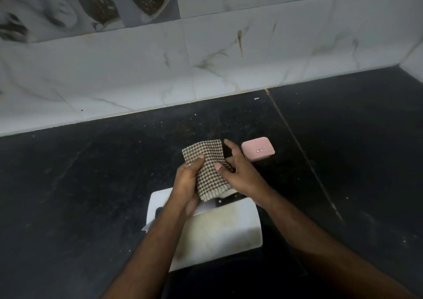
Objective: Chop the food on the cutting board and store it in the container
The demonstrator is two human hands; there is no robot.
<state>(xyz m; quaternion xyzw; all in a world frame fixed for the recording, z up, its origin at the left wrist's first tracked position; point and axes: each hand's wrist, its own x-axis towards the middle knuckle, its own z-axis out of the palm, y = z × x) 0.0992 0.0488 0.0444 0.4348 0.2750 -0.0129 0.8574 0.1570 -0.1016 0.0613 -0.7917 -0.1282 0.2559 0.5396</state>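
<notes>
Head view: left hand (186, 179) grips a checked cloth (209, 168) with the thumb on top; right hand (240, 172) pinches the cloth's right edge, index finger straight. Both hold it up over the far end of the white cutting board (219, 232). A knife (225, 200) lies on the board under the cloth, black handle showing, blade mostly hidden by the left arm. No food visible on the board; bare part looks stained only. Pink container (258, 148) sits lid-on on the dark surface (91, 184), just beyond the right hand. My read: chopping and storing look done and this is wipe-down, but I can't confirm the container's contents.
</notes>
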